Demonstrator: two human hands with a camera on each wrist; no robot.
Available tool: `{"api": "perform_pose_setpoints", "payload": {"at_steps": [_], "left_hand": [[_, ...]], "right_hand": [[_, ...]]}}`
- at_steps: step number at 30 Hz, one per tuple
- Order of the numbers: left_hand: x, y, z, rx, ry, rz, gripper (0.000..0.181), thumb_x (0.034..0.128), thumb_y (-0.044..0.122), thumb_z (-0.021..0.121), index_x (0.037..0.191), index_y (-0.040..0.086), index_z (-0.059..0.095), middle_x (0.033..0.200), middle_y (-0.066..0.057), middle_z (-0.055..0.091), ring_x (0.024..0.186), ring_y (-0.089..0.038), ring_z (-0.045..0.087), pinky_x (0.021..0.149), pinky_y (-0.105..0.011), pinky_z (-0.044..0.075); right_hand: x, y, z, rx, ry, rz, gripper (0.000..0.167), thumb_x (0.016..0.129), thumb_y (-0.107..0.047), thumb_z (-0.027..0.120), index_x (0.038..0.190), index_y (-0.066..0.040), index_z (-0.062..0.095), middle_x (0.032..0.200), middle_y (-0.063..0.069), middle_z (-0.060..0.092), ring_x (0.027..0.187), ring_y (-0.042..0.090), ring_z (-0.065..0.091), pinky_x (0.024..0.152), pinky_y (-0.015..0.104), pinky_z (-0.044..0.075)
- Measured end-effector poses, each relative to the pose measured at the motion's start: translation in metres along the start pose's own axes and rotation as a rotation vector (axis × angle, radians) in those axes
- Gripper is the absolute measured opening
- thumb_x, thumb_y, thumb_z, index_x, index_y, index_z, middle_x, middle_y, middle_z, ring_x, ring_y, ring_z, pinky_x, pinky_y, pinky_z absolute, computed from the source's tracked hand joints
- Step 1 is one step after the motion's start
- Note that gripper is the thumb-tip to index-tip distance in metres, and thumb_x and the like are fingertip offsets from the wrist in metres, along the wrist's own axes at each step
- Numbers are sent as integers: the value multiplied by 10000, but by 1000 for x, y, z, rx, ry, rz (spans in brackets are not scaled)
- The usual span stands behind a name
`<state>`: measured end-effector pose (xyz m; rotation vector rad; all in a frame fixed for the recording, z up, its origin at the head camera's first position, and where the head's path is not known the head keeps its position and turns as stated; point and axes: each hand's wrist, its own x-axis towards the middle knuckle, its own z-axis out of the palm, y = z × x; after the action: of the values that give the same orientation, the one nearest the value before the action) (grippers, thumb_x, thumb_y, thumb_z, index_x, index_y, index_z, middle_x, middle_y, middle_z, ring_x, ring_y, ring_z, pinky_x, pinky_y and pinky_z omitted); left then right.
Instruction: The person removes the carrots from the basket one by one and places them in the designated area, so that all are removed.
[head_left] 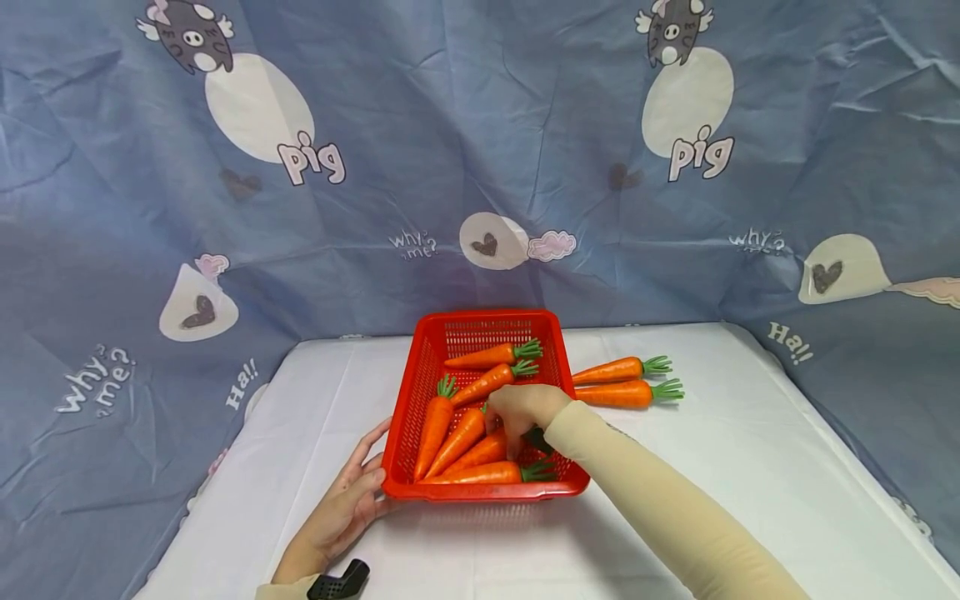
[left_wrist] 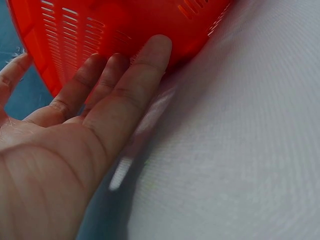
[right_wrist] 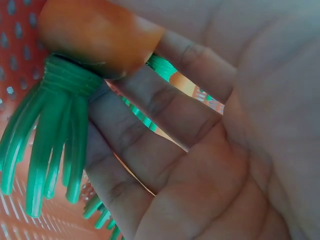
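While the right hand (head_left: pixel 525 408) reaches down into the red basket (head_left: pixel 487 492) on the white-covered bench (head_left: pixel 750 433), I read its grip as grasping: thumb and fingers pinch a carrot (head_left: pixel 486 451) by its thick end, in the basket's near half. The left hand (head_left: pixel 348 504) has no clenched grip; its fingers are extended and touch the basket at the near left, apparently to steady it. Counting the pinched one, I make out six carrots inside; two more carrots (head_left: pixel 621 394) lie on the bench just right of the basket, green tops pointing right. I judge the gathering well along, with those two left outside, though I cannot tell whether the pinched carrot is being lowered or lifted.
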<state>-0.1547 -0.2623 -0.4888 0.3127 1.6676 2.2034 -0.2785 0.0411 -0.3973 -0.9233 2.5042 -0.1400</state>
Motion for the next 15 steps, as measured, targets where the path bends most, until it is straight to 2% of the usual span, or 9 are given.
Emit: {"api": "perform_pose_setpoints", "payload": {"at_steps": [6, 15], "left_hand": [[0, 0, 0, 2, -3, 3, 720, 1109, 133, 473, 1719, 327, 143, 1542, 26, 542, 1362, -164, 624, 1070, -486, 575], [0, 0, 1, 27, 23, -12, 728, 1103, 162, 492, 1717, 332, 140, 1583, 5, 505, 1336, -182, 657, 1058, -479, 588]], "right_hand": [[-5, -1, -4, 2, 13, -35, 397, 748, -179, 998, 1111, -158, 839, 1187, -8, 785, 1082, 137, 697, 1000, 324, 582], [-15, -2, -17, 29, 25, -32, 438, 738, -130, 994, 1146, -160, 836, 1184, -21, 793, 1093, 133, 702, 1010, 321, 577]]}}
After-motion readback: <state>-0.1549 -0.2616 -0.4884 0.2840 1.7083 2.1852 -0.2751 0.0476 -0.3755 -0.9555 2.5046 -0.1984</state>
